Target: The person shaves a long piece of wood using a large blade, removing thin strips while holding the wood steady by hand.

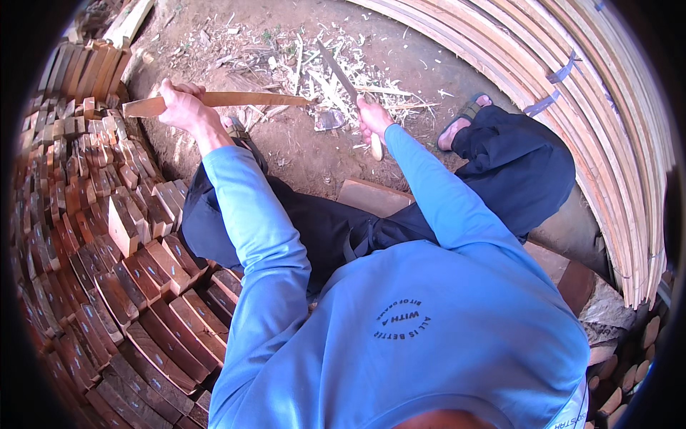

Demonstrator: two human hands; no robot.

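Tapering brown wooden strip (246,99): left hand (184,107) is gripping it near the broad end; right hand (372,118), beyond its tip, is grasping a grey-bladed, wooden-handled knife (339,71).

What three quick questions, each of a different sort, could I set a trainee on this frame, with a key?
1. Multiple choice: what does the right hand grip?
a) a hammer
b) a long-bladed knife
c) a paintbrush
2. True or false: the left hand is empty.
3. Short answer: what pale litter lies scattered on the ground beyond the hands?

Key:
1. b
2. False; it is closed around a long, tapered strip of wood.
3. Wood shavings.
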